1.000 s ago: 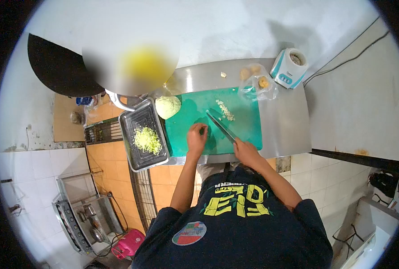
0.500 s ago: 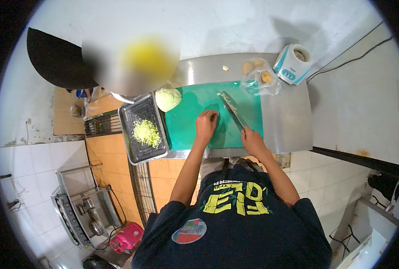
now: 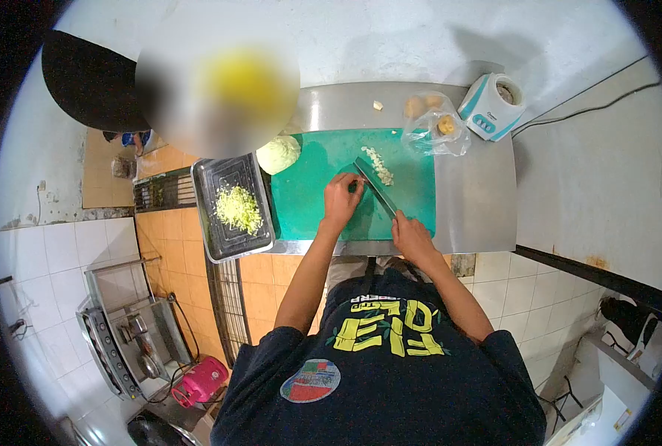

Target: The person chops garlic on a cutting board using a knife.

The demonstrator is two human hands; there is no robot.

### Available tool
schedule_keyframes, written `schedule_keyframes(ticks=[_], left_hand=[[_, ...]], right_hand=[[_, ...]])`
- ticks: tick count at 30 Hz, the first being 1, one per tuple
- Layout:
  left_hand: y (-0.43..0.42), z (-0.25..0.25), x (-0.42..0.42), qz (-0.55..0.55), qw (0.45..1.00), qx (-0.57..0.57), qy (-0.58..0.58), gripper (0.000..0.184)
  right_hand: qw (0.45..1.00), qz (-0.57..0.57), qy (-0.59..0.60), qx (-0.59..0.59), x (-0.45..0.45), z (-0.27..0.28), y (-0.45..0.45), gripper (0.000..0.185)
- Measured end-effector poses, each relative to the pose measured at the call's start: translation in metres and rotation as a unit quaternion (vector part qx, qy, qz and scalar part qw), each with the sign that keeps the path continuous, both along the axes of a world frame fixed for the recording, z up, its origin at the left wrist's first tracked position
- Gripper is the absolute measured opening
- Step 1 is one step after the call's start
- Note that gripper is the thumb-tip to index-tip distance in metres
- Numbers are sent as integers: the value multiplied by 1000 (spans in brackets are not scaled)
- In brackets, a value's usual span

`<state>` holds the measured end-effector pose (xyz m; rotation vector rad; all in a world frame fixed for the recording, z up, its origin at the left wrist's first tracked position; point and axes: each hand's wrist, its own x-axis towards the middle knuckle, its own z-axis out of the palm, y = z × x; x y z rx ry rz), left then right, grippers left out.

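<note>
Gripping the knife (image 3: 375, 186), the right hand (image 3: 415, 239) now keeps its blade beside, no longer over, the chopped pale pieces (image 3: 378, 165) on the green board (image 3: 308, 201). The left hand (image 3: 342, 199) curls near the blade; whether it pinches anything, I cannot tell.

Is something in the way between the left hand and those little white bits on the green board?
Yes, the knife is. The right hand holds it, and its blade slants between the left hand and the white bits on the green board.
</note>
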<state>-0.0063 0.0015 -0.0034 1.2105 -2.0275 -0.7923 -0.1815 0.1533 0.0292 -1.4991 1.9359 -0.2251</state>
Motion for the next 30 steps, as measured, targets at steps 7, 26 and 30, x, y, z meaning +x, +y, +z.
schedule_keyframes(ticks=[7,26,30], left_hand=[[1,-4,1,9,1000,-13,7,11],[2,-5,2,-7,1000,-21,3,8],[1,-2,4,-11,998,-53,-20,8]], right_hand=[[1000,26,6,-9,2,-4,-6,38],[998,18,58,-15,11,-7,-20,29],[997,-6,67,-27,9,-10,-43,31]])
